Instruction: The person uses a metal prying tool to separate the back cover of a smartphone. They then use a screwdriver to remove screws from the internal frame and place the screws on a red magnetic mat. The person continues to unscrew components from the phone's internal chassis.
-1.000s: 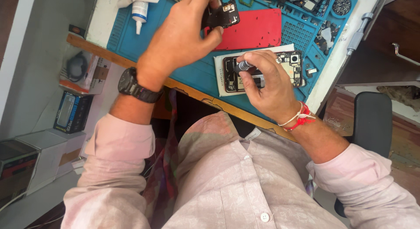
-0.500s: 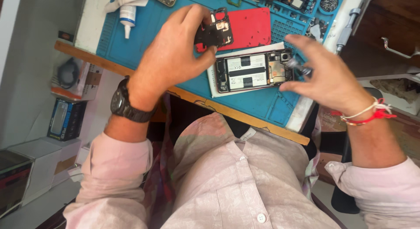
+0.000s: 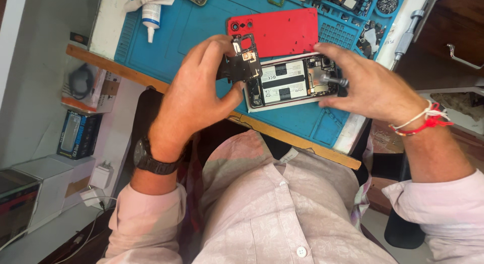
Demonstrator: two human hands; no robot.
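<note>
Now, against the frame half a second back: the black inner cover plate (image 3: 241,62) has come down off the red back cover (image 3: 275,31) and sits over the left end of the opened phone (image 3: 290,85); the right hand (image 3: 370,87) has closed in to the phone's right end.

Item 1, left hand (image 3: 201,95): grasping the black plate between thumb and fingertips, lifted clear of the mat.

Item 2, right hand: pinching a small metal screwdriver (image 3: 334,81), tip toward the phone's camera end, at 3 o'clock from the phone's middle.

Item 3, opened phone: flat on the blue work mat (image 3: 191,37), long axis running 9 to 3 o'clock with a slight upward tilt to the right; camera end at 3 o'clock. Red back cover lies parallel, just beside it at 12 o'clock.

Item 4, edges and room: wooden table edge (image 3: 297,140) close at 6 o'clock of the phone; bare mat open at 10 o'clock, toward a white glue bottle (image 3: 150,16). Loose parts crowd the mat at 1 o'clock.
</note>
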